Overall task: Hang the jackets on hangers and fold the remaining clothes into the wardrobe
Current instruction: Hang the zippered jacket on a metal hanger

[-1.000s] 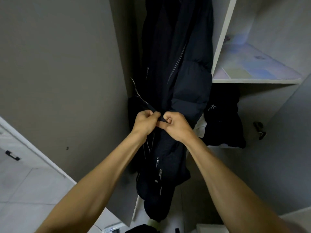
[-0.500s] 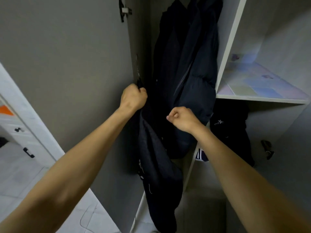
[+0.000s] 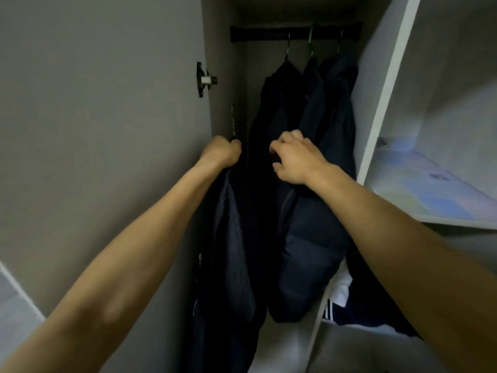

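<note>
Fist of your left hand grips the thin metal hanger carrying the dark navy jacket, held below the black wardrobe rail. Your right hand, fingers curled, touches the hung dark jackets; grip unclear.

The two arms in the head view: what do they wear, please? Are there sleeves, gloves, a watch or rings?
Both forearms are bare along all that shows; no sleeve edge comes into the picture. The left hand and the right hand have no gloves. No watch or bracelet shows on either wrist, and no ring on the fingers that are visible. The left hand's fingers are mostly hidden.
</note>
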A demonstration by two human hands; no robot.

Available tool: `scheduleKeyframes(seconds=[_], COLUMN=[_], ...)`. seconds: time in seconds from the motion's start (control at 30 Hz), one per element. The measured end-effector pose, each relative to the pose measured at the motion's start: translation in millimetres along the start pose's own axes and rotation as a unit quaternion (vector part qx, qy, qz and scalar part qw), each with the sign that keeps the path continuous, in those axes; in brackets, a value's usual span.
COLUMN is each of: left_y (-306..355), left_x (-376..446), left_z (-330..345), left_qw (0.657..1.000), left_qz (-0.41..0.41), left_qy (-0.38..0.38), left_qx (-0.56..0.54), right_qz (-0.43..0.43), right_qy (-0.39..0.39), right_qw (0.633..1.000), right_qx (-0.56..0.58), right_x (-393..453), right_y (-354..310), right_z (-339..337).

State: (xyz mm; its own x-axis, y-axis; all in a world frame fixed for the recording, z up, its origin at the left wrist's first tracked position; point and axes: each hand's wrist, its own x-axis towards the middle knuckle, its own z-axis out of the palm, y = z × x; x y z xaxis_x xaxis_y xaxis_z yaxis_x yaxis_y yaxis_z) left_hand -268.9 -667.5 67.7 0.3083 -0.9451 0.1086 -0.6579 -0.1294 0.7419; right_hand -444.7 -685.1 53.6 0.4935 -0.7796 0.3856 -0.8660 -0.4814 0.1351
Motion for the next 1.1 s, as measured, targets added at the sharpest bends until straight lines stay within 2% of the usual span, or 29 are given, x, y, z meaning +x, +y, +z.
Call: scheduleKeyframes(seconds=[0.13,0.33,0.47,0.57,0.7,0.87,1.1], left_y=[-2.9,5.6,33.7,61.4,86.5,95.3,129.7], left_x=[25.1,58.0,76.4,89.0,100.4,118.5,148.9], left_z=[1.3,-9.8,-24.9,-32.8,-38.2,-30.6,-33.0], left_qw=[0.996,0.996,0.997,0.997,0.996,0.992,0.98], left_qz=[-0.041,-0.048,-0.02,0.014,0.06,0.092,0.142], left_qy=[-0.039,-0.037,-0.002,0.037,0.064,0.086,0.137], left_qx=[-0.074,-0.062,-0.068,-0.074,-0.019,0.006,0.009], right_qz=[-0.03,-0.031,-0.003,-0.014,-0.03,0.004,0.063], right_qy=[-0.043,-0.137,-0.158,-0.184,-0.231,-0.218,-0.059], right_qw=[0.988,0.946,0.941,0.947,0.952,0.966,0.989], right_qx=[-0.142,-0.293,-0.299,-0.264,-0.201,-0.138,-0.12], right_x=[49.5,98.7,111.2,103.1,89.6,82.9,116.9], right_y=[11.9,17.8,36.6,43.1,58.7,85.0,85.6], right_z=[-11.2,-12.8,-8.7,-1.0,7.7,-14.6,-39.7])
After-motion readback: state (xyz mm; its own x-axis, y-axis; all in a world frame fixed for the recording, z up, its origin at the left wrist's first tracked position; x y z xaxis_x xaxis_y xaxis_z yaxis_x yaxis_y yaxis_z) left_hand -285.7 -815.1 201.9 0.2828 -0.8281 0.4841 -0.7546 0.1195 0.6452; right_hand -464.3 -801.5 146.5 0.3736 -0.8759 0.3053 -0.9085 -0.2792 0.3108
